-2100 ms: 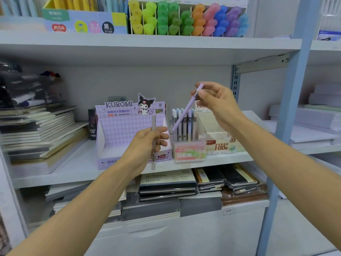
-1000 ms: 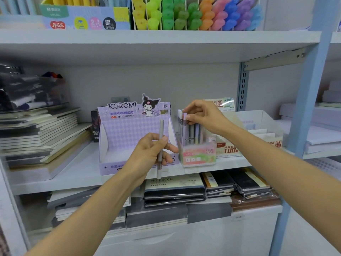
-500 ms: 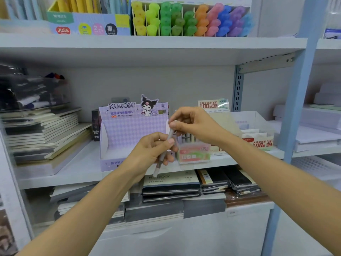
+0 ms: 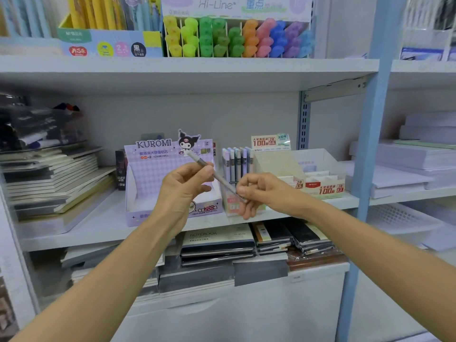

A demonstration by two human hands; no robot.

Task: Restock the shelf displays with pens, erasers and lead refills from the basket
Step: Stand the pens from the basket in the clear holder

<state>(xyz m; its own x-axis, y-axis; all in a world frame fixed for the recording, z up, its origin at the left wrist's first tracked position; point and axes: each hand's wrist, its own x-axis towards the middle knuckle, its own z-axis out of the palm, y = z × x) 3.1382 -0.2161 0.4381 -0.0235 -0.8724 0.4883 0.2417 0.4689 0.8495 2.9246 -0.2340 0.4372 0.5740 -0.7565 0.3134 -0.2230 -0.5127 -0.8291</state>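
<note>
White metal shelf (image 4: pixel 106 223), middle tier. Slim grey-and-white pen (image 4: pixel 222 181) slants in front of purple Kuromi cardboard display box (image 4: pixel 158 178), held by 2 hands: left hand (image 4: pixel 183 188) curled round upper barrel, right hand (image 4: pixel 259 193) pinching lower end.

Printed cardboard display box (image 4: pixel 158 174), clear glossy plastic pen holder (image 4: pixel 230 206).

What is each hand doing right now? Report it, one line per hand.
Left hand: grips the slim grey pen near its upper end.
Right hand: pinches the same pen's lower end.
</note>
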